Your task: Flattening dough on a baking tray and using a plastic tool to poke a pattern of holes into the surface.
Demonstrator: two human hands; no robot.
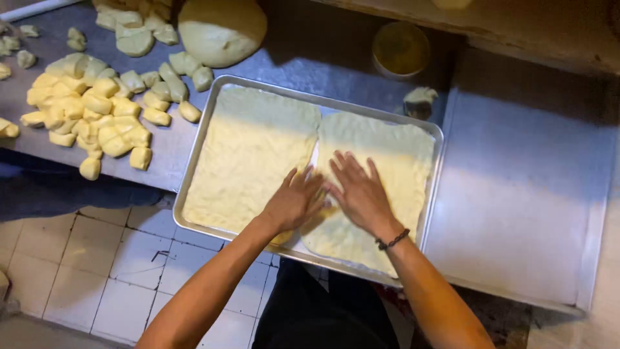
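Observation:
A rectangular metal tray (194, 150) sits on the steel table, its near edge hanging over the table's front. Two flat sheets of pale dough fill it: the left sheet (242, 155) and the right sheet (387, 145). My left hand (294, 199) and my right hand (358, 192) lie side by side, palms down with fingers spread, pressing where the two sheets meet near the tray's front. A dark bead bracelet (394, 240) circles my right wrist.
Several cut dough pieces (90, 110) are piled at the left of the table, with a big round dough ball (223, 29) behind them. A round yellowish container (400, 48) and a small dough lump (420, 100) stand behind the tray. Another flat tray (516, 181) lies at right. White floor tiles (116, 258) show below.

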